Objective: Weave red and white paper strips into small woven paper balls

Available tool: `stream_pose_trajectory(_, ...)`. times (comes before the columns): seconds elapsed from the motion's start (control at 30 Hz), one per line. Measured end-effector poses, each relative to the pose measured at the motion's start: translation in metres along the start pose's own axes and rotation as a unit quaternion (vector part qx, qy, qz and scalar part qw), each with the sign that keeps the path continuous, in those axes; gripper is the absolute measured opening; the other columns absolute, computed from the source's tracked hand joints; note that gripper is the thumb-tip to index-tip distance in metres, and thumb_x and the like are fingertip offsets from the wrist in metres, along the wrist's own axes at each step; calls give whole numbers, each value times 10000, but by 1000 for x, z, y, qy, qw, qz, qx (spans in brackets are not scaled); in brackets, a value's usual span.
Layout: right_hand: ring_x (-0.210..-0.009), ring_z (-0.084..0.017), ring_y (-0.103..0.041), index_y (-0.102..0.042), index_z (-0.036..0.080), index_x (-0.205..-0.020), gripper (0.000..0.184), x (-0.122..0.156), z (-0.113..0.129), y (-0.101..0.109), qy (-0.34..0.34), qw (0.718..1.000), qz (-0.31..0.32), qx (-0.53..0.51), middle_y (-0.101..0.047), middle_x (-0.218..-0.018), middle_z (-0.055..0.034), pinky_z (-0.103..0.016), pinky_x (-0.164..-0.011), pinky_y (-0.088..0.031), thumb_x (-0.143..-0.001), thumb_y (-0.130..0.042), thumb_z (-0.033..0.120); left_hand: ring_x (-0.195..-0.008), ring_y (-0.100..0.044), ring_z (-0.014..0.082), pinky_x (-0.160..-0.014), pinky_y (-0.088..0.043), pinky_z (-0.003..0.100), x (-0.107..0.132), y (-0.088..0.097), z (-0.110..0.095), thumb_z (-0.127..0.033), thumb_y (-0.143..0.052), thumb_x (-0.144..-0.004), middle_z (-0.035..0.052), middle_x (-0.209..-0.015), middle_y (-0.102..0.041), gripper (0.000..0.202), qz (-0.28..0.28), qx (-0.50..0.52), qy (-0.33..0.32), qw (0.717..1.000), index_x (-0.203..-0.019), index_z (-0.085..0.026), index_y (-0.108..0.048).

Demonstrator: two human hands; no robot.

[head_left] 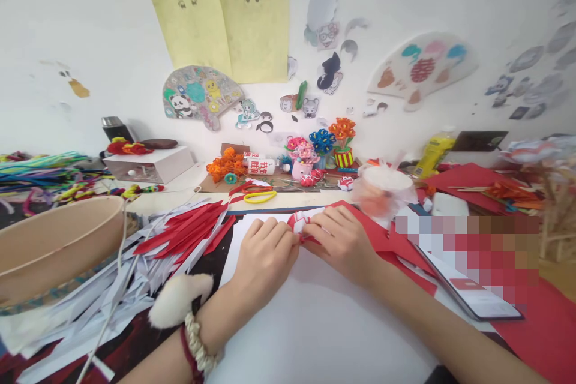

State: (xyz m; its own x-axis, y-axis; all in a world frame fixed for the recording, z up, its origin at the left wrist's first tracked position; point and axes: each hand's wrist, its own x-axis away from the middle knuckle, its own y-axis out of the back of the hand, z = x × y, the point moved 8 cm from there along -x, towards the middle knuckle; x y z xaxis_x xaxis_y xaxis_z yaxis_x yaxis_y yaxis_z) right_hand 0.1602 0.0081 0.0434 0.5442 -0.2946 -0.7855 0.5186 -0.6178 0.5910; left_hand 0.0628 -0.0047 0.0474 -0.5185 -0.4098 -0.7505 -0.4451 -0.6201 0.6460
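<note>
A small red-and-white woven paper ball is pinched between my two hands, above a stack of white paper. Closed fingers of my left hand grip its left side, with the wrist wearing a cream scrunchie and a fluffy white piece. My right hand has its fingers bent onto the right side of the ball. The fingertips cover part of it, so the folds underneath are hidden. Similar red-and-white balls sit behind my hands on a brown board.
Red paper strips and white paper strips pile up at left, near a beige basin. Yellow-handled scissors lie behind. A lidded cup, red paper sheets and a tablet-like device are at right.
</note>
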Motion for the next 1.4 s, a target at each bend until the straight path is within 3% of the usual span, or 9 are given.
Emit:
stream_pose_trajectory(0.2, -618, -155, -431, -598, 163, -698, 310, 7, 11, -13, 59, 997, 55, -12, -557, -638, -31, -319, -573, -244, -949, -428, 100, -625, -433, 150, -586, -263, 318, 5, -5, -3, -113, -498, -909, 6, -659, -577, 219, 42, -25, -67, 997, -703, -164, -554)
stream_pose_trajectory(0.33, -576, -150, -395, -554, 167, -606, 393, 9, 19, -16, 104, 993, 61, -18, -499, -578, -23, -319, -542, -217, -948, -394, 59, -658, -449, 148, -589, -251, 317, 7, -11, -6, -90, -417, -948, 21, -700, -564, 275, 96, -28, -123, 987, -711, -157, -538)
stream_pose_trajectory(0.47, -582, -148, -400, -555, 171, -608, 415, 9, 27, -17, 145, 987, 67, -26, -514, -591, -25, -315, -540, -228, -949, -358, 38, -669, -447, 152, -590, -257, 321, 8, -11, -10, -105, -377, -970, 20, -693, -548, 287, 105, -40, -188, 976, -746, -156, -548)
stream_pose_trajectory(0.73, -561, -145, -389, -553, 157, -596, 417, 11, 17, -22, 88, 993, 62, -47, -503, -569, -25, -306, -528, -231, -955, -351, 90, -616, -450, 147, -543, -263, 324, 14, -7, -28, -42, -387, -931, 27, -654, -539, 309, 89, -68, -270, 956, -703, -141, -571)
stream_pose_trajectory(0.97, -557, -136, -392, -538, 156, -588, 420, 12, 19, -22, 110, 991, 66, -26, -492, -570, -22, -297, -538, -219, -955, -357, 63, -600, -447, 156, -532, -256, 333, 12, -10, -30, -13, -364, -919, 27, -607, -514, 365, 101, -72, -252, 960, -637, -163, -541)
stream_pose_trajectory(1.1, -568, -136, -399, -557, 156, -598, 412, 11, 21, -22, 125, 990, 70, -18, -499, -578, -21, -298, -540, -219, -955, -373, 62, -627, -431, 157, -559, -236, 332, 9, -10, -18, -68, -364, -956, 22, -624, -513, 359, 96, -54, -195, 975, -638, -162, -504)
stream_pose_trajectory(1.23, -585, -141, -410, -588, 158, -639, 401, 11, 8, -23, 58, 995, 66, -46, -531, -591, -22, -291, -539, -224, -964, -362, 93, -684, -429, 168, -595, -238, 331, 7, -14, -2, -144, -459, -952, 19, -713, -567, 236, 110, -60, -113, 986, -738, -161, -555)
stream_pose_trajectory(1.4, -616, -148, -452, -650, 153, -770, 330, 12, -6, -25, -20, 992, 61, -106, -622, -677, -35, -277, -555, -272, -961, -385, 110, -713, -431, 182, -625, -252, 327, 6, -12, 1, -117, -445, -951, 24, -780, -613, 171, 104, -57, -101, 988, -895, -158, -602)
